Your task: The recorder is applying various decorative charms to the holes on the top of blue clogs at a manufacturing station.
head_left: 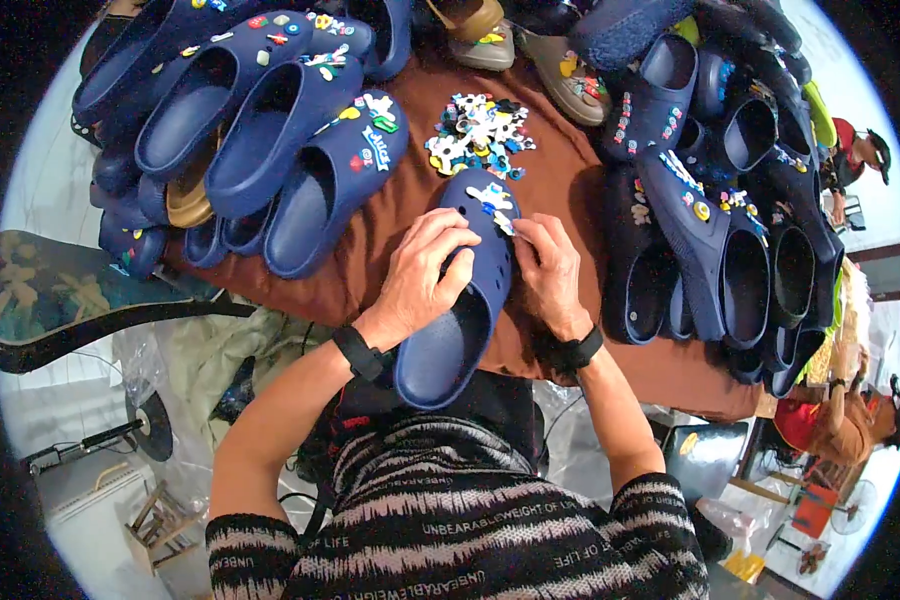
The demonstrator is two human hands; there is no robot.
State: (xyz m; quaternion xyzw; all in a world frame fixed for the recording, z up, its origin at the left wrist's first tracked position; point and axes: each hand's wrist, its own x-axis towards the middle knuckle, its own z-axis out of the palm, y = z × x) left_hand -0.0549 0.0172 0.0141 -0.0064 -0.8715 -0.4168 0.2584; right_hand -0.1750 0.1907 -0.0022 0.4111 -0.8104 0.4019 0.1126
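Observation:
A navy blue clog [440, 350] lies in front of me on the brown cloth, its toe pointing away. My left hand [420, 270] grips the clog's upper from the left, fingers curled over the holes. White and blue cartoon shoe charms [492, 197] sit on the toe. At the right side of the toe, the closed fingertips of my right hand [550, 265] pinch the edge of a small white-and-blue charm; the fingers partly hide it. Just beyond the toe is a loose pile of white, black, blue and yellow charms [480, 135].
Rows of charm-decorated navy clogs [310, 200] cover the table's left side, and more dark clogs [745, 270] are stacked at the right. Tan clogs [567, 80] lie at the back. Brown cloth [560, 170] covers the table. Other people [835, 425] are at the far right.

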